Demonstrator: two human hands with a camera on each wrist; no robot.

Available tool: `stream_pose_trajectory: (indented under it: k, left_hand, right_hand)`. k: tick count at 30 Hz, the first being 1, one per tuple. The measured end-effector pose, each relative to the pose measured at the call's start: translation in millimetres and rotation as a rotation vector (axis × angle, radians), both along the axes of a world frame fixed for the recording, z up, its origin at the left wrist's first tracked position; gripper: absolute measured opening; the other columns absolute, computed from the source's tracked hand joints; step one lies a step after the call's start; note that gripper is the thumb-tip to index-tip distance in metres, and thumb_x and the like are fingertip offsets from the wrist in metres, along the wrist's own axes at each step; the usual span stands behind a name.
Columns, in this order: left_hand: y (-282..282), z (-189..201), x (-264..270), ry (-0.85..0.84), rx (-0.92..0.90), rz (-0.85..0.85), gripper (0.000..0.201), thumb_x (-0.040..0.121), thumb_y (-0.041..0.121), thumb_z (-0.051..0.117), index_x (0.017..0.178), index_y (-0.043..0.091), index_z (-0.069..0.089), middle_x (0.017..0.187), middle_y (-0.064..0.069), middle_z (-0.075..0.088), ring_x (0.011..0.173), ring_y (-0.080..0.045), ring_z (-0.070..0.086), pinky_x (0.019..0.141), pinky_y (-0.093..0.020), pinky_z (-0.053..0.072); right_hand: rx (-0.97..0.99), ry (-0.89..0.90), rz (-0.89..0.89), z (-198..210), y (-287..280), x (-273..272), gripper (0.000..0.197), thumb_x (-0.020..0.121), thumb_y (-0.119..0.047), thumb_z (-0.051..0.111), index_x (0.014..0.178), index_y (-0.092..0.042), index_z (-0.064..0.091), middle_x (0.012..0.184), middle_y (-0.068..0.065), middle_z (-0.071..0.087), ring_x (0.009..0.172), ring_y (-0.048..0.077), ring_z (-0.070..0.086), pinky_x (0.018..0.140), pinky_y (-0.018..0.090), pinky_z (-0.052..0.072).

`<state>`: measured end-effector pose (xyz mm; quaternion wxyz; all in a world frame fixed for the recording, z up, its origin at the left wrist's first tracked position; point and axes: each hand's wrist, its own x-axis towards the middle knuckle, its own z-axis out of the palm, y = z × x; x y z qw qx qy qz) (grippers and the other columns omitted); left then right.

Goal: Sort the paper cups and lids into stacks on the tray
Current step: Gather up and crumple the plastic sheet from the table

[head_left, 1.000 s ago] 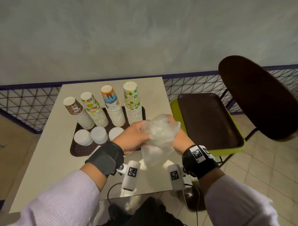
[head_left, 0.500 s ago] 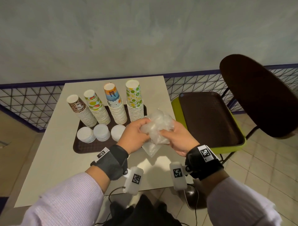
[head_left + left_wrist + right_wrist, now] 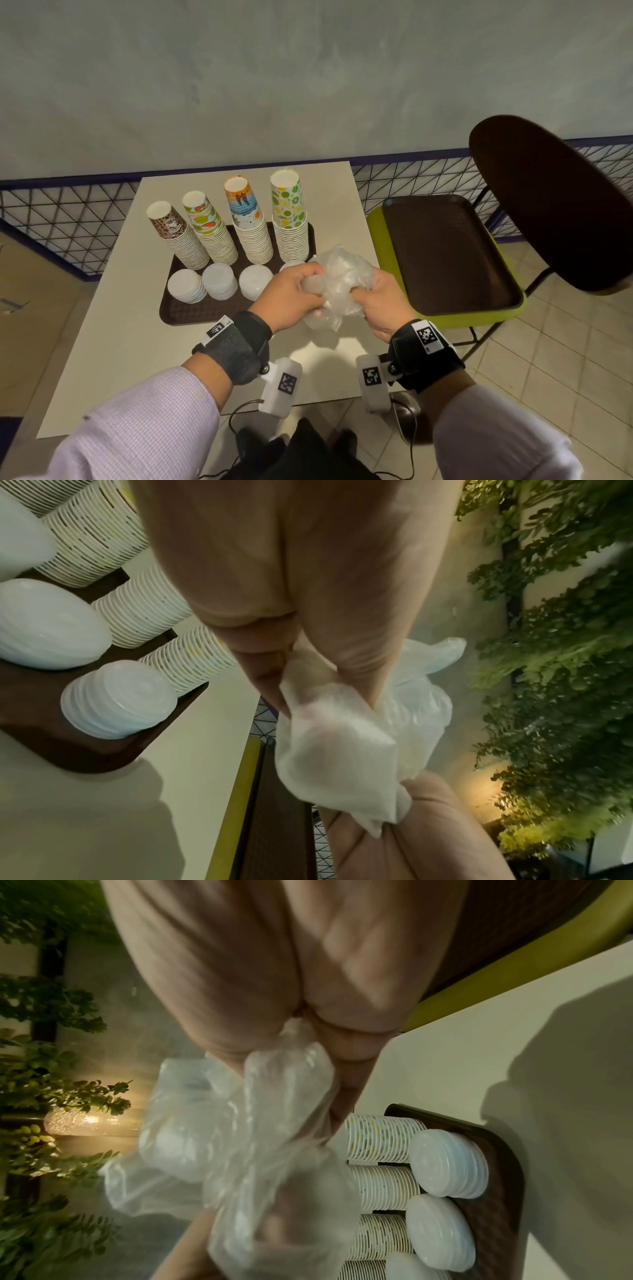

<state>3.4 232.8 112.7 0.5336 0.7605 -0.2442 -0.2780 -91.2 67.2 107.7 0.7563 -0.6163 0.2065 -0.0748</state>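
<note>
Gripping a crumpled clear plastic bag [image 3: 339, 287] with your left hand [image 3: 291, 298] and right hand [image 3: 383, 305], you hold it just above the white table's [image 3: 102, 325] near right edge. It is scrunched tighter than a second ago. Four cup stacks [image 3: 253, 226] and lid stacks [image 3: 219, 281] fill the brown tray [image 3: 178, 313]; a second tray [image 3: 445, 253] sits on the green chair at right.

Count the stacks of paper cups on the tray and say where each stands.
4, in a row along the tray's far side: brown-patterned stack at left, then fruit-print stack, orange-and-blue stack, and lime-print stack at right. None appears hidden.
</note>
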Motion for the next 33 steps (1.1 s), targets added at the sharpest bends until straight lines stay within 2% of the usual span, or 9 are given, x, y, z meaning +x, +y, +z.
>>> stream_pose_trajectory:
  k: [5, 8, 11, 15, 18, 20, 25, 28, 33]
  left_hand:
    - [-2.9, -3.3, -1.2, 0.034, -0.040, 0.053, 0.043, 0.063, 0.015, 0.073, 0.104, 0.004, 0.073, 0.105, -0.025, 0.072, 0.089, -0.018, 0.066, 0.095, -0.053, 0.055]
    - [-6.7, -3.7, -4.7, 0.070, -0.073, 0.070, 0.035, 0.068, 0.013, 0.073, 0.103, 0.013, 0.075, 0.100, -0.010, 0.078, 0.090, -0.014, 0.069, 0.093, -0.046, 0.058]
    - [-12.3, -1.7, -9.7, 0.189, -0.122, 0.067, 0.029, 0.075, 0.017, 0.072, 0.104, 0.022, 0.075, 0.097, 0.002, 0.079, 0.091, -0.015, 0.073, 0.091, -0.039, 0.059]
    - [-21.0, -0.2, -11.6, 0.435, -0.233, 0.195, 0.029, 0.082, 0.032, 0.073, 0.100, 0.010, 0.076, 0.103, -0.019, 0.077, 0.096, -0.031, 0.071, 0.094, -0.045, 0.054]
    - [-23.7, -5.4, -12.5, 0.313, -0.220, 0.272, 0.009, 0.096, 0.015, 0.070, 0.095, 0.008, 0.077, 0.093, -0.015, 0.077, 0.087, -0.027, 0.070, 0.088, -0.041, 0.054]
    - [-26.2, -6.0, -11.9, 0.287, -0.249, 0.293, 0.010, 0.098, 0.005, 0.066, 0.103, 0.006, 0.076, 0.100, -0.015, 0.079, 0.091, -0.027, 0.073, 0.090, -0.041, 0.057]
    - [-33.0, 0.6, -6.9, 0.165, -0.302, 0.267, 0.028, 0.082, 0.026, 0.077, 0.105, 0.011, 0.075, 0.114, -0.024, 0.075, 0.107, -0.037, 0.072, 0.103, -0.058, 0.053]
    - [-39.8, 2.5, -13.0, -0.020, -0.209, 0.151, 0.030, 0.081, 0.034, 0.075, 0.104, 0.015, 0.075, 0.110, -0.015, 0.076, 0.109, -0.038, 0.070, 0.102, -0.057, 0.053]
    - [-51.2, 9.3, -23.9, -0.348, 0.011, -0.030, 0.051, 0.079, 0.051, 0.063, 0.108, 0.011, 0.074, 0.101, -0.012, 0.062, 0.097, -0.020, 0.060, 0.093, -0.033, 0.047]
  right_hand:
    - [-0.045, -0.022, 0.020, 5.9, 1.0, 0.9, 0.039, 0.076, 0.023, 0.065, 0.103, -0.003, 0.074, 0.094, 0.017, 0.075, 0.084, 0.019, 0.068, 0.079, 0.037, 0.059]
    - [-0.105, -0.016, -0.012, 2.8, -1.5, 5.0, 0.033, 0.072, 0.021, 0.067, 0.099, 0.003, 0.072, 0.094, 0.027, 0.071, 0.082, 0.022, 0.064, 0.080, 0.043, 0.056]
    - [-0.190, 0.008, -0.054, 1.7, -2.7, 6.8, 0.031, 0.075, 0.012, 0.062, 0.097, -0.006, 0.075, 0.088, 0.016, 0.074, 0.079, 0.020, 0.066, 0.077, 0.040, 0.057]
    - [-0.284, 0.017, -0.036, 5.0, -3.9, 7.1, 0.029, 0.084, 0.007, 0.065, 0.101, -0.014, 0.076, 0.091, 0.007, 0.077, 0.083, 0.016, 0.071, 0.080, 0.038, 0.059]
    - [-0.358, 0.056, -0.012, 1.8, -9.6, 7.2, 0.017, 0.084, -0.011, 0.073, 0.096, -0.022, 0.072, 0.106, 0.015, 0.071, 0.094, 0.026, 0.071, 0.088, 0.049, 0.059]
    - [-0.217, 0.050, 0.003, -0.5, -14.8, 3.0, 0.023, 0.084, -0.018, 0.075, 0.104, -0.027, 0.071, 0.121, 0.015, 0.065, 0.105, 0.030, 0.069, 0.094, 0.053, 0.056]
    - [0.340, 0.025, 0.140, 15.5, -21.4, -13.2, 0.054, 0.094, -0.030, 0.061, 0.144, -0.017, 0.046, 0.128, 0.013, 0.068, 0.107, 0.042, 0.069, 0.095, 0.055, 0.056]
    - [0.289, -0.061, 0.128, 23.7, -25.6, -11.5, 0.048, 0.099, -0.023, 0.058, 0.144, -0.009, 0.048, 0.134, 0.017, 0.066, 0.122, 0.035, 0.064, 0.104, 0.052, 0.051]
    - [0.090, -0.037, -0.036, 20.2, -31.9, -3.8, 0.032, 0.093, -0.001, 0.069, 0.124, 0.003, 0.063, 0.115, 0.021, 0.073, 0.112, 0.038, 0.069, 0.102, 0.055, 0.052]
